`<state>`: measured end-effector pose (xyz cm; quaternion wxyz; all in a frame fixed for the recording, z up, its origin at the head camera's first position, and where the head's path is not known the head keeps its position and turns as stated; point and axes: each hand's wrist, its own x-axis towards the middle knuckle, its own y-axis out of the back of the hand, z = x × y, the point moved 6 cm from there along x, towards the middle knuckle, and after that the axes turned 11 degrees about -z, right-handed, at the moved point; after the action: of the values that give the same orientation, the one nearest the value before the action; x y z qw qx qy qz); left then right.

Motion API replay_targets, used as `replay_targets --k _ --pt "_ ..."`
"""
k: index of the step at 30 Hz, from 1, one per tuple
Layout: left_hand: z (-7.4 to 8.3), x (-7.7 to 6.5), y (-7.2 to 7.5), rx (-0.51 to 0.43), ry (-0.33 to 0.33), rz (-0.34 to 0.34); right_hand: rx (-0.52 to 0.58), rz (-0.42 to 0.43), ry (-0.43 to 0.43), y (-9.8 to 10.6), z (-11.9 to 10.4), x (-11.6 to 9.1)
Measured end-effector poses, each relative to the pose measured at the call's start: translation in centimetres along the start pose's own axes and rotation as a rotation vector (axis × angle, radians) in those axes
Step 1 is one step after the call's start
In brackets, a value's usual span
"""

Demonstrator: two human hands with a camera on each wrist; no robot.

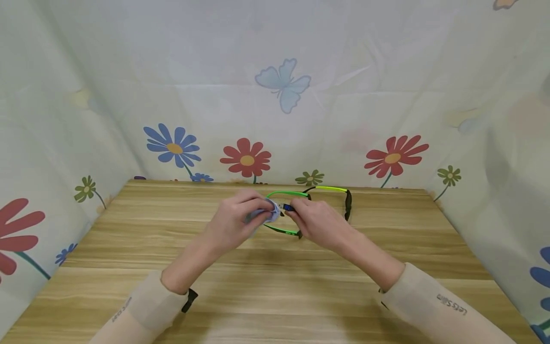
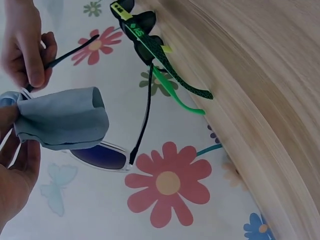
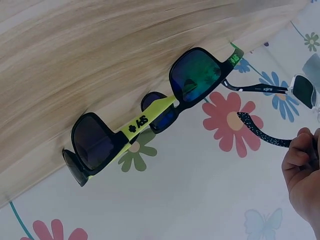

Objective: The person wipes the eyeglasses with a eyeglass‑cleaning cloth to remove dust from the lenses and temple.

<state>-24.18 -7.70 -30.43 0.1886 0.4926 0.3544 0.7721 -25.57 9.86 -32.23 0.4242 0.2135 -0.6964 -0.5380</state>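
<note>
A pair of sunglasses with a clear front frame and dark lenses (image 2: 107,159) is held up between both hands. My left hand (image 1: 232,220) pinches a blue-grey cleaning cloth (image 2: 65,119) folded over one side of the frame, so that lens is hidden. In the right wrist view, the other lens (image 3: 303,91) shows beyond the cloth. My right hand (image 1: 320,222) grips one dark speckled temple (image 3: 265,136) near the hinge, its curved tip sticking out past the fingers. The other dark temple (image 2: 146,117) extends unfolded.
Behind the hands on the wooden table (image 1: 275,296) lie black sunglasses with green temples (image 1: 288,193). To their right are black sunglasses with yellow temples (image 1: 331,188). A flower-printed curtain (image 1: 206,95) encloses the table's back and sides.
</note>
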Motion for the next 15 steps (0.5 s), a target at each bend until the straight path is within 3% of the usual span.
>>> replay_targets --k 15 --pt "0.55 -0.29 -0.18 0.07 -0.003 -0.039 0.011 0.019 -0.034 0.49 0.68 -0.2"
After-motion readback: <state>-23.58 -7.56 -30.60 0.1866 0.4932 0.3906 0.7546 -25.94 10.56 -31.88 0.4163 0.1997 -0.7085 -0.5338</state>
